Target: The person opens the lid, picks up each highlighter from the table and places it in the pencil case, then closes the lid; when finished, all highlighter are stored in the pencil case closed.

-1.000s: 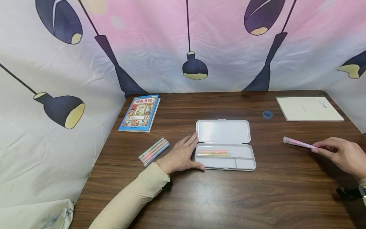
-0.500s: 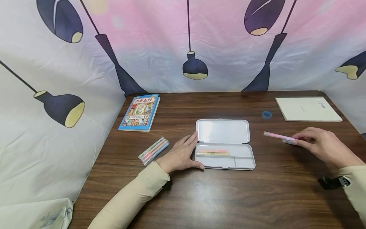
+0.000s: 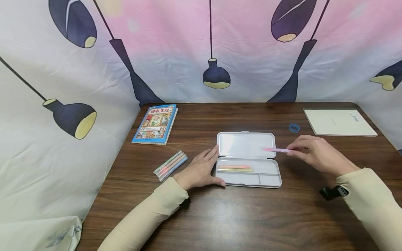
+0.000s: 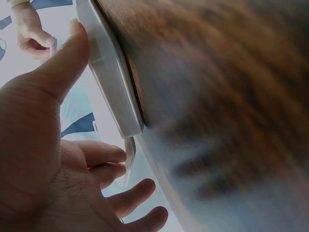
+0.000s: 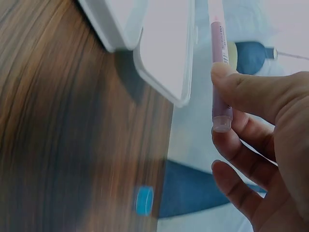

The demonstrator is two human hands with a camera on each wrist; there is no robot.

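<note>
pinching pink pen (image 3: 276,150) near case (image 3: 242,144)

The left forearm (image 3: 144,214) stretched from near left toward the far right, and the left hand (image 3: 198,170) lay low, its thumb (image 3: 216,180) spread wide from its fingers (image 3: 209,155). The right forearm (image 3: 373,202) slanted from near right toward far left, the right hand (image 3: 311,152) pinching with thumb and fingertips, other fingers loosely bent.
</note>
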